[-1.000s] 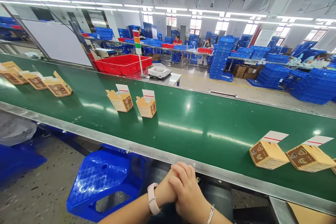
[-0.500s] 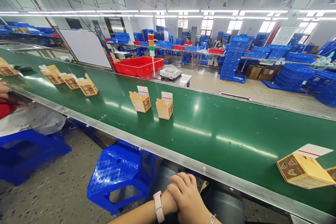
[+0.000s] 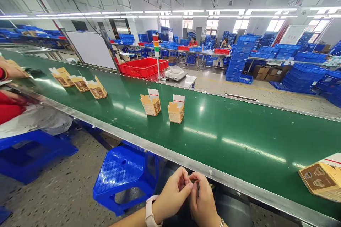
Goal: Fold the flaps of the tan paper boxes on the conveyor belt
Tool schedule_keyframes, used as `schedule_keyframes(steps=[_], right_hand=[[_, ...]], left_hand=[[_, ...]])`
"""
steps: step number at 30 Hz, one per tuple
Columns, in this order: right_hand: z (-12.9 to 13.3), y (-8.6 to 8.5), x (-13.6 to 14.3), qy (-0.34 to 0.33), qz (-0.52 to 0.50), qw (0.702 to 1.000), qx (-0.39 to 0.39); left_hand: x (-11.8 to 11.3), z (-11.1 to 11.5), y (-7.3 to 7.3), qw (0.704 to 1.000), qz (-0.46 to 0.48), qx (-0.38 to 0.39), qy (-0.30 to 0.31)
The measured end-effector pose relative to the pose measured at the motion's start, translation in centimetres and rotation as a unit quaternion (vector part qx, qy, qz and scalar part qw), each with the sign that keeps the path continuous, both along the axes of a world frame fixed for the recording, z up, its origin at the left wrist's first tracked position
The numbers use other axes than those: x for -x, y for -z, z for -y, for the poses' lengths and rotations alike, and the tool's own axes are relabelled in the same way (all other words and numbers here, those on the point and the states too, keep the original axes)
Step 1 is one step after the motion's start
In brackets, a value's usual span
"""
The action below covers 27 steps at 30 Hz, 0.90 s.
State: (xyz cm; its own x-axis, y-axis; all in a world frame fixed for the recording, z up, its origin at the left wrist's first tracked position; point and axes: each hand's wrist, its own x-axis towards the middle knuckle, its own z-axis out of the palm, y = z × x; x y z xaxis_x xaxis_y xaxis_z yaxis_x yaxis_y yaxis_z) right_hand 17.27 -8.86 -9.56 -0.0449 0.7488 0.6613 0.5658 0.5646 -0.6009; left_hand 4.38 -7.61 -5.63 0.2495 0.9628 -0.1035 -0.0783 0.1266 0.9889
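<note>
My left hand [image 3: 174, 193], with a pink band at its wrist, is held in front of the belt's near edge with its fingers curled. Against its fingertips rest those of my right hand [image 3: 203, 198], also curled. Anything between the fingers is too small to make out. On the green belt [image 3: 213, 113] beyond them stand an open-topped box [image 3: 151, 105] and another open-topped box [image 3: 176, 111], both with raised white flaps. A larger-looking brown and yellow box [image 3: 321, 181] lies tilted at the right edge.
Several more boxes [image 3: 96, 89] stand on the belt at left, near a person's hand [image 3: 13, 71]. A blue stool [image 3: 119, 166] is below the belt. Beyond the belt are a red bin [image 3: 144, 67] and a scale [image 3: 175, 73].
My hands have come out of their clasp, fingertips now meeting. The boxes have shifted rightward in view. At left, the person's hand has reached over the belt.
</note>
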Motion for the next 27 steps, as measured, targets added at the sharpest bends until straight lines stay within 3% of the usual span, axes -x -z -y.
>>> schedule_keyframes(steps=[7,13,21,27], right_hand=[[-0.1,1.0,-0.3,-0.038,-0.083,0.989,0.112],[-0.2,0.5,-0.3,-0.086,-0.197,0.941,0.263],[-0.2,-0.7,-0.4,-0.083,-0.338,0.870,0.350],[-0.1,-1.2,-0.5,-0.069,-0.378,0.848,0.366]], left_hand=[[0.0,-0.2,-0.3,0.996,0.088,0.017,0.025],[0.1,-0.2,0.0,0.985,0.159,0.016,0.059],[-1.1,0.0,0.4,0.965,0.251,-0.049,0.064],[-1.5,0.2,0.7,0.966,0.235,-0.092,0.061]])
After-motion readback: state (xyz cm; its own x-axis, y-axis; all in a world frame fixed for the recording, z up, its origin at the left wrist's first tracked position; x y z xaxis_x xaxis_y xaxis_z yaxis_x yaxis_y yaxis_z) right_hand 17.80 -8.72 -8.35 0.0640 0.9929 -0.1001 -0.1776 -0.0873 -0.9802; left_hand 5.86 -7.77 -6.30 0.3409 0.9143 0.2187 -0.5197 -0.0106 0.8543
